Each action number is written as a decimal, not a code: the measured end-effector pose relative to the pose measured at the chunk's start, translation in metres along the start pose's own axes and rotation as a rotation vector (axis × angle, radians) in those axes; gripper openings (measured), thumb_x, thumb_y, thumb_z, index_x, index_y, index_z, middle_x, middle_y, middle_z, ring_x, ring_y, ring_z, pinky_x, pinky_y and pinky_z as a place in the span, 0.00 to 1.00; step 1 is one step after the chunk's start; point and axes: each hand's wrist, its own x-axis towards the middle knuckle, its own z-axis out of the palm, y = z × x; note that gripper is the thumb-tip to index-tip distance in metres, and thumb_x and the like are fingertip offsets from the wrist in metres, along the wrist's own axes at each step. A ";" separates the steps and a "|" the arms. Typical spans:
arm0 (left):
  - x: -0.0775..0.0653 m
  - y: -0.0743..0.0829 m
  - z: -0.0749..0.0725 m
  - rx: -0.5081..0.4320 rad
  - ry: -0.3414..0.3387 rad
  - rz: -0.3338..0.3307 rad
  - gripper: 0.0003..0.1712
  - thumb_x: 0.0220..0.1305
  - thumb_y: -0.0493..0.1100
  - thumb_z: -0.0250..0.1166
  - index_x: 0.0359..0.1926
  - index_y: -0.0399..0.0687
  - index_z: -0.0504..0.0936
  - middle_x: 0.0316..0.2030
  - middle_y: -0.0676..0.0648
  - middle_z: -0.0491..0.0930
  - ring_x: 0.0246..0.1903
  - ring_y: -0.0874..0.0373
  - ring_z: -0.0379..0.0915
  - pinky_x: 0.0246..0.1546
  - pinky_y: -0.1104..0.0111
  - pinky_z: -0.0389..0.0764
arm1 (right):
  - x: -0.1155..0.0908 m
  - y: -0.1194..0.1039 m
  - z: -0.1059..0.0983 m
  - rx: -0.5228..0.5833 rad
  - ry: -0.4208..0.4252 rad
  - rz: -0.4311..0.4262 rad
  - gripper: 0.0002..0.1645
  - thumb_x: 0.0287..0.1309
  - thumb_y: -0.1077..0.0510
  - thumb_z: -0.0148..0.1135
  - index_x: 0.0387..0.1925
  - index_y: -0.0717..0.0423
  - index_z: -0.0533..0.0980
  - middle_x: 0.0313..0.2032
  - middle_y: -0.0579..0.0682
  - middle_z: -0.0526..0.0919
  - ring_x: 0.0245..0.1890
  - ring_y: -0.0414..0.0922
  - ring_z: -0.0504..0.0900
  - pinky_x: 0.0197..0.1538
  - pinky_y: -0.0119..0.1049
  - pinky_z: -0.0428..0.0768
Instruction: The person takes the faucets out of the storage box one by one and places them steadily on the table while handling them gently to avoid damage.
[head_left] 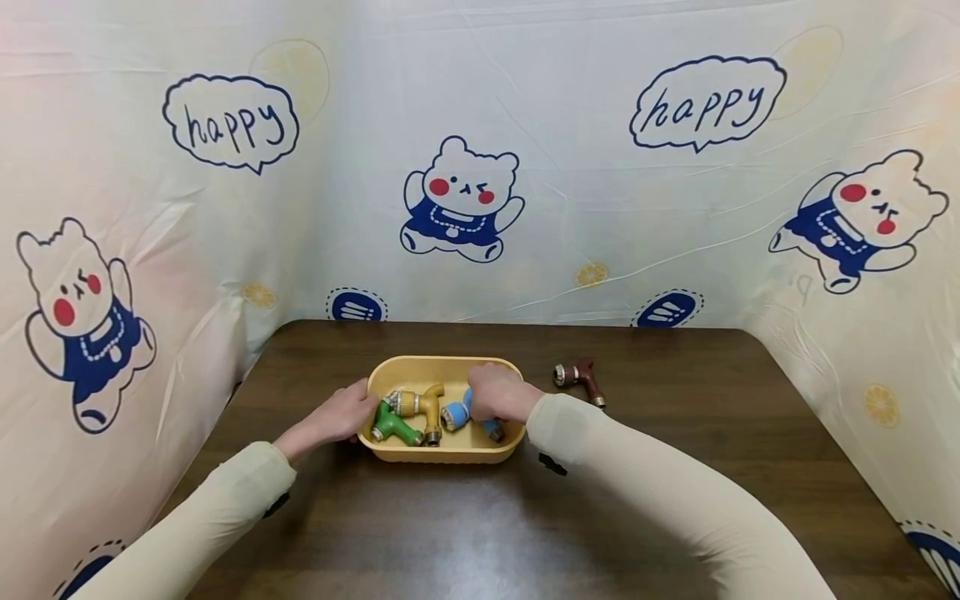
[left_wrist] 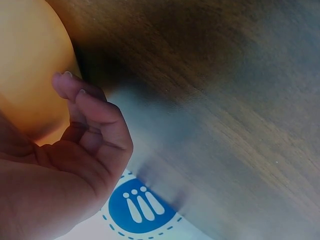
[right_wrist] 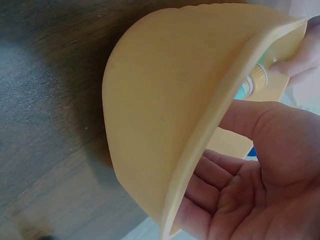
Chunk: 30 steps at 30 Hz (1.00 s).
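Observation:
A pale yellow oblong basin (head_left: 442, 456) stands on the table, with my left hand (head_left: 347, 412) gripping its left end. In the left wrist view the curled fingers (left_wrist: 107, 117) lie against its outer wall. My right hand (head_left: 498, 392) reaches into the basin's right half and grips a blue pipe fitting (head_left: 455, 415), shaped like a tap; the right wrist view hides the fingertips behind the wall. Left of it in the basin lie a yellow pipe fitting (head_left: 429, 406) and a green pipe fitting (head_left: 396, 427), both branched with metal ends.
A dark red pipe fitting (head_left: 580, 379) lies on the brown table (head_left: 450, 533), just right of the basin. White cloth (head_left: 570, 208) printed with cartoon bears hangs behind the table and on both sides.

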 end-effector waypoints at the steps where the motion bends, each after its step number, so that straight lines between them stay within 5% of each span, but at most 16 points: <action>1: 0.000 0.000 0.000 -0.002 0.000 -0.004 0.27 0.80 0.42 0.42 0.70 0.27 0.62 0.28 0.42 0.77 0.19 0.52 0.75 0.22 0.58 0.81 | 0.000 0.000 0.000 0.001 -0.004 0.001 0.03 0.65 0.62 0.63 0.33 0.54 0.78 0.25 0.51 0.76 0.14 0.43 0.73 0.18 0.36 0.72; 12: 0.001 0.002 -0.002 0.007 0.008 -0.004 0.28 0.80 0.41 0.42 0.71 0.27 0.61 0.28 0.42 0.77 0.19 0.53 0.74 0.20 0.62 0.79 | 0.009 0.004 0.002 0.011 -0.019 0.011 0.07 0.59 0.63 0.65 0.30 0.53 0.75 0.23 0.50 0.72 0.15 0.44 0.73 0.18 0.38 0.72; 30: -0.001 0.000 0.003 0.005 0.013 -0.016 0.28 0.80 0.42 0.42 0.71 0.27 0.62 0.27 0.42 0.77 0.18 0.53 0.75 0.20 0.62 0.79 | 0.000 0.002 0.003 0.019 -0.010 -0.027 0.04 0.65 0.62 0.63 0.33 0.54 0.77 0.24 0.51 0.74 0.15 0.43 0.74 0.19 0.35 0.72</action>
